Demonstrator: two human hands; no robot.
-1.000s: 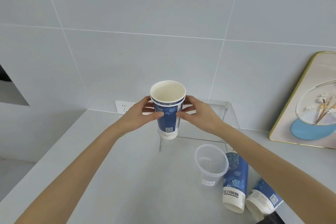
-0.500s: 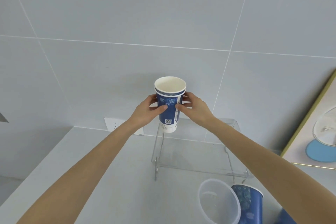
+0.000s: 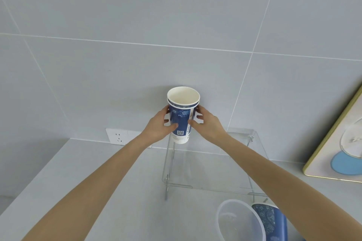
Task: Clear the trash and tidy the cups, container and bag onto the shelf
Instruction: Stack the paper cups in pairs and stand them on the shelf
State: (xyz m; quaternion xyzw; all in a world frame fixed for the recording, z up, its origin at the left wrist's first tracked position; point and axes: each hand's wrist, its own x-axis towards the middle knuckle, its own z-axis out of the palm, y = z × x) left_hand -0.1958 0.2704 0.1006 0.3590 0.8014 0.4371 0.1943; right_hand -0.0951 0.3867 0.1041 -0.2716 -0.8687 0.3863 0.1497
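Note:
Two nested blue-and-white paper cups (image 3: 182,117) stand upright at the back left corner of a clear acrylic shelf (image 3: 231,164). My left hand (image 3: 159,126) grips the stack from the left and my right hand (image 3: 205,123) grips it from the right. I cannot tell whether the stack's base touches the shelf top. At the bottom right a clear plastic container (image 3: 240,221) lies on its side on the counter. Next to it lies another blue paper cup (image 3: 274,221), partly cut off by the frame.
The grey counter (image 3: 98,182) runs to a grey tiled wall with a white socket (image 3: 117,136) left of the shelf. A gold-framed picture (image 3: 340,143) leans against the wall at the right. My right forearm crosses above the shelf's right side.
Both hands have carried the nested cups forward to the back left of the shelf. The view has shifted, so the container and lying cup sit lower in frame.

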